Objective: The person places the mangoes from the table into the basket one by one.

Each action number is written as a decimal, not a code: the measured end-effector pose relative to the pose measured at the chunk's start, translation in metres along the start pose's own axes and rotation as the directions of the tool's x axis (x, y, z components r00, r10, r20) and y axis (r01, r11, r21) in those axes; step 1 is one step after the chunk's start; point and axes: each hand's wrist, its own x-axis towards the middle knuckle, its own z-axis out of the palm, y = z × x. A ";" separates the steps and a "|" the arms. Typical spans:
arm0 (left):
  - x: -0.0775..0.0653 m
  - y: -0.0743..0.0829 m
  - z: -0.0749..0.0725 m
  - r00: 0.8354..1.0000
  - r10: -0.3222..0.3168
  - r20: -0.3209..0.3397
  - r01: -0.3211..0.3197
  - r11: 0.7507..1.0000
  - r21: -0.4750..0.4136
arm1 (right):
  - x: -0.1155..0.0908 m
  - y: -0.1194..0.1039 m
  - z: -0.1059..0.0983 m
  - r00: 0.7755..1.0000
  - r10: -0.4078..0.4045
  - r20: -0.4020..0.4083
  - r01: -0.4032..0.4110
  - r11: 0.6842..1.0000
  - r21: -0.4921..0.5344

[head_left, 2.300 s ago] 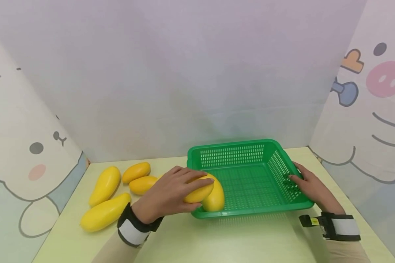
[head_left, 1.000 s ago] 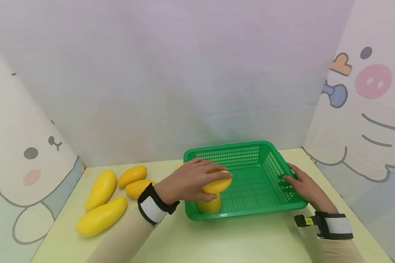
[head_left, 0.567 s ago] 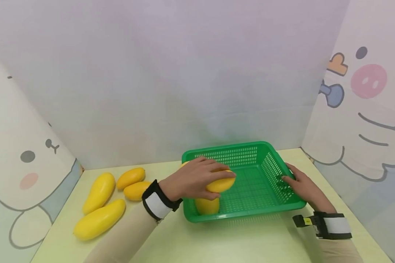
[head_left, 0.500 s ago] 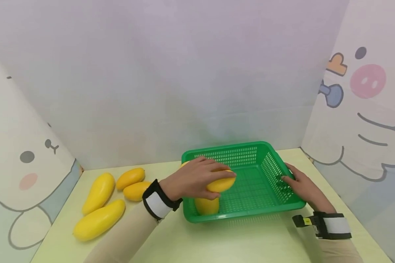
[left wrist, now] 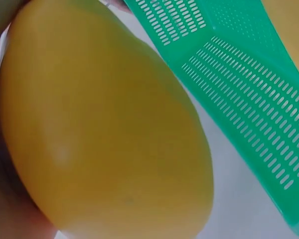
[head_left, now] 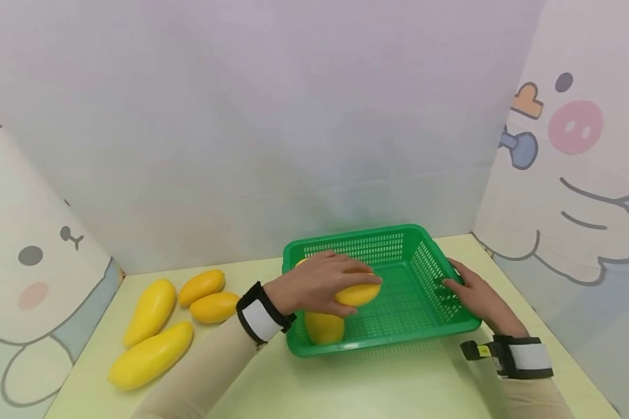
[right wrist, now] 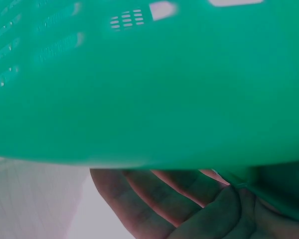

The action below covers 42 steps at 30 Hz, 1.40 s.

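My left hand (head_left: 320, 284) grips a yellow mango (head_left: 359, 291) from above, over the left half of a green plastic basket (head_left: 382, 336). Seen from the left wrist, that mango (left wrist: 104, 124) fills much of the view, with the basket's slotted wall (left wrist: 249, 104) beyond it. Inside the basket at its left end, more yellow mango (head_left: 325, 330) shows under my hand, partly hidden by it. My right hand (head_left: 474, 297) holds the basket's right rim, thumb on the inner side. In the right wrist view its fingers (right wrist: 174, 204) curl beneath the green rim.
Two long yellow mangoes, one nearer (head_left: 151, 356) and one farther (head_left: 151, 311), lie on the table's left side. Two smaller orange-yellow mangoes, one behind (head_left: 201, 287) and one in front (head_left: 215, 307), lie beside them. A pale wall (head_left: 272, 128) rises behind the pale green table (head_left: 346, 390).
My left hand has carried the mango rightward from the basket's left edge to above its inside. My right hand stays on the rim. The head view has shifted slightly.
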 end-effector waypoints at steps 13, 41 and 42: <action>0.017 0.002 0.014 0.994 0.065 0.083 -0.058 0.995 -0.080 | -0.004 0.000 0.002 1.000 -0.013 -0.013 0.012 1.000 -0.013; 0.036 0.010 0.042 0.933 0.223 0.283 -0.137 0.946 -0.295 | -0.003 -0.003 0.001 0.999 -0.012 -0.038 0.011 1.000 -0.028; 0.036 0.010 0.044 0.930 0.226 0.290 -0.135 0.944 -0.302 | -0.003 -0.003 0.001 0.999 -0.010 -0.038 0.009 1.000 -0.026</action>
